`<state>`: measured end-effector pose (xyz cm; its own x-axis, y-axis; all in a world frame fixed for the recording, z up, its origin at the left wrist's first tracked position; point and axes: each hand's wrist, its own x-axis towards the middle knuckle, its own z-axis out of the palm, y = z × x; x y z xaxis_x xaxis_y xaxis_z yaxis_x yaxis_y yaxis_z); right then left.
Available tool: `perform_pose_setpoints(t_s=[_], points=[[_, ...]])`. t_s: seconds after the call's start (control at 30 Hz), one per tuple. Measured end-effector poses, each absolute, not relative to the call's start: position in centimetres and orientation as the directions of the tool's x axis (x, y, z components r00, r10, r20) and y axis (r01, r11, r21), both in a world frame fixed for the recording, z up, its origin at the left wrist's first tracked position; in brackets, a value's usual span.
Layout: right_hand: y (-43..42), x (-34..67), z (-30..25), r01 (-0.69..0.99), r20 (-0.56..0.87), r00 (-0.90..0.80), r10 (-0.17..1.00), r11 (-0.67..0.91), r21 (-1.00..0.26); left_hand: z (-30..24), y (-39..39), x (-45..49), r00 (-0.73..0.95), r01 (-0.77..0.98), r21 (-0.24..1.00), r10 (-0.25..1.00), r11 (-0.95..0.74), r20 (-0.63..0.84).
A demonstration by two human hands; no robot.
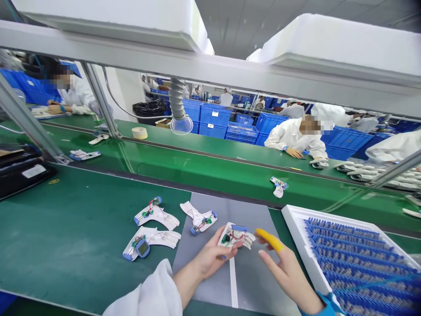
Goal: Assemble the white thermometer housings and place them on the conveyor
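My left hand (pixel 212 260) grips a white thermometer-gun housing half (pixel 234 237), its inside facing up. Red wires, a dark round part, green board and a blue piece show in it. To its right, my right hand (pixel 279 261) is apart from the housing, fingers spread, a yellow cot (pixel 269 239) on one finger. Beyond my left hand lies another wired housing half (pixel 200 220) on the grey mat (pixel 250 276). Two more, an upper one (pixel 159 215) and a lower one (pixel 158 239) with a small grey screen, rest on the green table to the left.
A white foam tray (pixel 297 245) with rows of blue parts stands at right. Past the table runs a green conveyor (pixel 197 169) carrying a housing piece (pixel 279 186). A metal shelf frame (pixel 138 55) crosses overhead. Co-workers in white sit opposite. A black bin (pixel 23 171) stands at left.
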<state>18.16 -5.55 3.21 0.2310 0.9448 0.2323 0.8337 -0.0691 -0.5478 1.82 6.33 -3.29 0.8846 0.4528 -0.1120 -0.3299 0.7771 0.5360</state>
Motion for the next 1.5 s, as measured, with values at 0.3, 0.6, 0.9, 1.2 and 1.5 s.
perform_pose_setpoints(t_s=[0.3, 0.6, 0.9, 1.2, 1.5], points=[[0.3, 15.0, 5.9, 0.816, 0.148, -0.052, 0.988, 0.128, -0.564, -3.7, 6.0, 2.2, 0.912, -0.107, 0.710, 0.353, 0.696, -0.207], [13.8, 13.7, 2.0, 0.903, -0.046, -0.405, 0.913, 0.392, -0.173, -5.1, 5.6, 3.5, 0.923, 0.042, 0.747, 0.261, 0.663, -0.284], [15.9, 11.8, -0.3, 0.900, -0.110, -0.432, 0.895, 0.422, -0.106, -5.4, 6.0, 4.1, 0.911, 0.035, 0.723, 0.275, 0.690, -0.307], [16.2, 11.2, -1.1, 0.909, -0.075, -0.409, 0.909, 0.399, -0.118, -5.4, 6.0, 4.2, 0.911, 0.026, 0.725, 0.283, 0.688, -0.302], [16.0, 11.7, 2.7, 0.907, -0.034, -0.410, 0.911, 0.404, -0.114, -5.7, 6.3, 4.5, 0.936, 0.022, 0.747, 0.250, 0.664, -0.249]])
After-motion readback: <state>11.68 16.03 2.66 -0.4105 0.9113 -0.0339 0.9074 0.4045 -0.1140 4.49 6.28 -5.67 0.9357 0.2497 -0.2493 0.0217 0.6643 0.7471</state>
